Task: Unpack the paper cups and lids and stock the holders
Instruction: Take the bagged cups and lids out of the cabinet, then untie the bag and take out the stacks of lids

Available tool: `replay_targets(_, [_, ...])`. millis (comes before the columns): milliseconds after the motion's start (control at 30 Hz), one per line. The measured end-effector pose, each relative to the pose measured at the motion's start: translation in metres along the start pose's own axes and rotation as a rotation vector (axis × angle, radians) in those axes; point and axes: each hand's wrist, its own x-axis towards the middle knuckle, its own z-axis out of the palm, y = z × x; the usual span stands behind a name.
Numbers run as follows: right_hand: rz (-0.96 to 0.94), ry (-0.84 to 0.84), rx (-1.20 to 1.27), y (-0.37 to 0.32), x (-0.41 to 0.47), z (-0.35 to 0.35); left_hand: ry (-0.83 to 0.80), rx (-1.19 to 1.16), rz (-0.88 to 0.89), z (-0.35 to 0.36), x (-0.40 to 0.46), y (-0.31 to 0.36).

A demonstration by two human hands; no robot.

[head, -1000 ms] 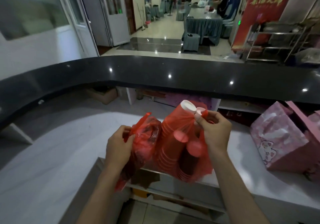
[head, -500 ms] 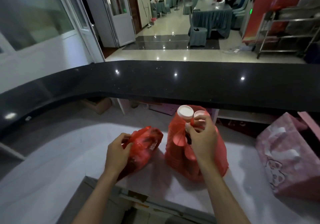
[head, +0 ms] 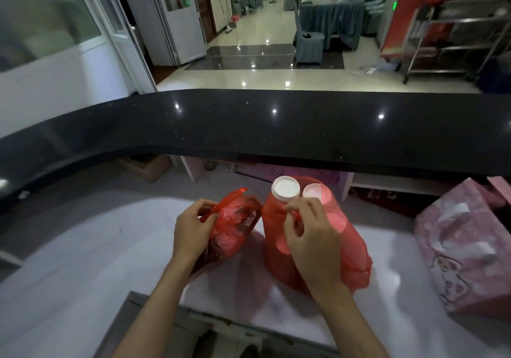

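Note:
Two red plastic bags stand on the white counter. The right bag holds stacks of red paper cups, and two white cup bottoms poke out of its top. My right hand pinches the plastic at this bag's top front. The smaller left bag is crumpled with dark contents that I cannot make out. My left hand grips its handle and near side.
A raised black countertop curves across behind the bags. A pink patterned gift bag sits on the counter at the right. Shelves and boxes lie under the black top. The counter's front edge is just below my forearms.
Both bags were lifted in the air a second ago and now rest on the white counter. My hands stayed on them, and my view has tilted down.

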Motion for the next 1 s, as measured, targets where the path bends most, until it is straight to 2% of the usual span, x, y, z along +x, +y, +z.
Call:
replay_targets(100, [-0.098, -0.140, 0.037, -0.009, 0.005, 0.017, -0.002, -0.029, 0.011, -0.001, 0.013, -0.004])
replay_targets(200, [-0.079, -0.381, 0.137, -0.018, 0.013, 0.047, -0.002, -0.065, 0.057, -0.003, 0.026, -0.010])
replay_targets(300, [-0.039, -0.460, 0.193, -0.022, 0.021, 0.088, -0.007, -0.086, 0.069, -0.007, 0.038, -0.020])
replay_targets(467, [0.037, -0.407, 0.226, -0.025, 0.034, 0.158, 0.023, -0.174, 0.058, -0.016, 0.056, -0.039])
replay_targets(567, [0.081, -0.378, 0.226, -0.029, 0.037, 0.190, -0.061, -0.236, 0.020, -0.016, 0.065, -0.056])
replay_targets(633, [0.091, -0.354, 0.231, -0.028, 0.039, 0.203, -0.125, -0.361, -0.046, -0.017, 0.075, -0.067])
replay_targets(867, [0.021, -0.201, 0.101, -0.018, 0.047, 0.216, -0.385, -0.724, -0.250, -0.015, 0.090, -0.080])
replay_targets(933, [-0.019, -0.184, 0.083, -0.016, 0.049, 0.216, -0.399, -0.744, -0.243, -0.014, 0.092, -0.080])
replay_targets(1000, [-0.028, -0.184, 0.086, -0.014, 0.052, 0.218, -0.368, -0.702, -0.163, -0.013, 0.095, -0.081])
